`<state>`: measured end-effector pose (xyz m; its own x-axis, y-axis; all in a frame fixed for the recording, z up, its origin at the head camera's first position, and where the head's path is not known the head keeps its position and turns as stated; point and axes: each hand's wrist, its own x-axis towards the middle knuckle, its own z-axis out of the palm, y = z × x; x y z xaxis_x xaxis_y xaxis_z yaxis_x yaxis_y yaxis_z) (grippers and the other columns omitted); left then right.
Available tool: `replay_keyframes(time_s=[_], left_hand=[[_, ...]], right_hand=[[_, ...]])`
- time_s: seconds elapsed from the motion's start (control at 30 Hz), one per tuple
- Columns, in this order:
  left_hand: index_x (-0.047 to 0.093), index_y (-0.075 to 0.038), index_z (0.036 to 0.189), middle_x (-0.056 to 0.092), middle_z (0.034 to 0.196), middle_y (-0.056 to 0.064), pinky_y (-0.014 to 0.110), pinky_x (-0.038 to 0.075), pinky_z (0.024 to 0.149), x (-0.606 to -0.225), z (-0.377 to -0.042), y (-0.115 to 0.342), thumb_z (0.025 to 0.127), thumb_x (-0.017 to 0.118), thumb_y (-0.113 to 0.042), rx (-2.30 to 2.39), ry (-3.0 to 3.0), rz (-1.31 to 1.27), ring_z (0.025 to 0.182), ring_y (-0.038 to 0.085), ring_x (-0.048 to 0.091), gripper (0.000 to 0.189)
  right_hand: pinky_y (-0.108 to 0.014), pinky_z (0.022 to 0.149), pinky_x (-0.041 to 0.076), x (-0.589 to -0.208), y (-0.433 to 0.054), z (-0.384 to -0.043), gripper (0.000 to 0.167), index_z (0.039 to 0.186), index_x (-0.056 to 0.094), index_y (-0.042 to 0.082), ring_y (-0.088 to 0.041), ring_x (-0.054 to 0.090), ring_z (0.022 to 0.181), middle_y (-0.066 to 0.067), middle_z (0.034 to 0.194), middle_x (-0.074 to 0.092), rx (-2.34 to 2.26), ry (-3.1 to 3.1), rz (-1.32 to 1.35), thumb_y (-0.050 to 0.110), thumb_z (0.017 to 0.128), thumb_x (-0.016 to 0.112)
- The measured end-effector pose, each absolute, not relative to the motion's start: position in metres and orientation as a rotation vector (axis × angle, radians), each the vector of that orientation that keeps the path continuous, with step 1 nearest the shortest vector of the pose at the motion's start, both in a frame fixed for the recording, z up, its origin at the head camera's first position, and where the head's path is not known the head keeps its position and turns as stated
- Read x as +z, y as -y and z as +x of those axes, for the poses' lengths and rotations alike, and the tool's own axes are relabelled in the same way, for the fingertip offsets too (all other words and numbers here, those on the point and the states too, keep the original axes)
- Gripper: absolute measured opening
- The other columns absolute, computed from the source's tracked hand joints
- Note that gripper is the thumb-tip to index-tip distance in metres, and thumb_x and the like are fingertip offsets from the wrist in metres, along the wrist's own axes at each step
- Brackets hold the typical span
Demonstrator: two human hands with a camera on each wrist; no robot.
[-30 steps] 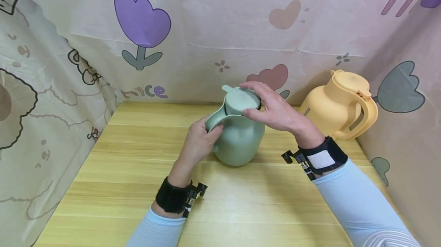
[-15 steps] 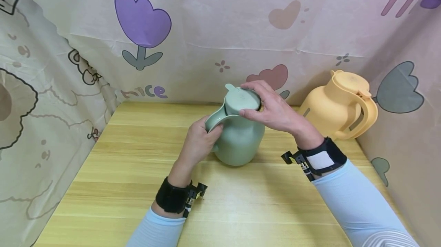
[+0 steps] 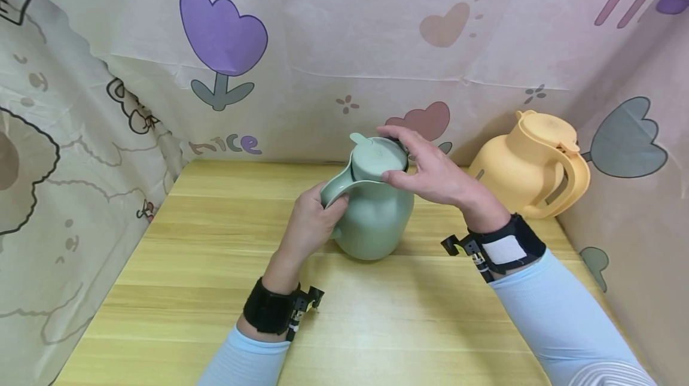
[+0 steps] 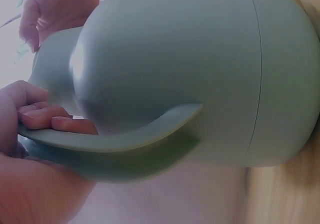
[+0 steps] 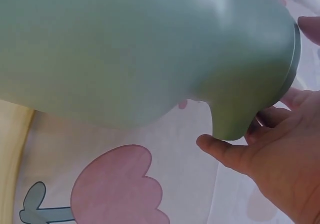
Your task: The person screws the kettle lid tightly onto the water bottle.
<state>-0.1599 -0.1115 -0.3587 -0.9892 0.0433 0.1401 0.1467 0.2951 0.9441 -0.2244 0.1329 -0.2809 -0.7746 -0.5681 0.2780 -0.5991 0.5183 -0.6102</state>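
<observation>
A pale green thermos jug (image 3: 374, 224) stands upright on the table, also filling much of the left wrist view. My left hand (image 3: 312, 218) grips its handle (image 4: 120, 154), the fingers curled through the loop. At the top, my right hand (image 3: 433, 167) spans the round lid (image 3: 378, 157), thumb on the near side and fingers on the far side. A small tab on the lid points towards the back left. In the right wrist view, the right fingers (image 5: 230, 154) are close by the spout (image 5: 232, 119); the lid's top is hidden there.
A yellow thermos jug (image 3: 530, 164) stands at the back right, its handle facing right. Printed cloth (image 3: 323, 27) hangs behind and along both sides of the wooden table (image 3: 215, 290).
The lid's tab swings slightly to the right and then back left under the right hand, whose fingers shift a little. My left hand and the green jug stay in place.
</observation>
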Motion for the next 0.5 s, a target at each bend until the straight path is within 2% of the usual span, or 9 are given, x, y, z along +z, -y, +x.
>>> replay_keyframes(time_s=[0.3, 0.5], left_hand=[[0.065, -0.009, 0.095, 0.052, 0.082, 0.006, 0.043, 0.051, 0.084, -0.3598, -0.1605, 0.1122, 0.100, 0.069, -0.024, -1.799, 2.459, -0.187, 0.093, 0.026, 0.058, 0.017], [0.065, -0.009, 0.095, 0.052, 0.083, 0.006, 0.042, 0.051, 0.084, -0.3600, -0.1604, 0.1124, 0.100, 0.069, -0.024, -1.800, 2.463, -0.188, 0.094, 0.026, 0.058, 0.017]], right_hand=[[-0.048, 0.107, 0.040, -0.2856, -0.1298, -0.2252, 0.072, 0.154, 0.047, 0.020, -0.021, 0.046, 0.130, -0.004, 0.151, 0.047, 1.044, 2.674, 1.008, 0.034, 0.092, 0.080], [-0.048, 0.107, 0.040, -0.2869, -0.1282, -0.2257, 0.073, 0.153, 0.047, 0.018, -0.022, 0.046, 0.130, -0.006, 0.150, 0.046, 1.033, 2.661, 1.005, 0.035, 0.091, 0.081]])
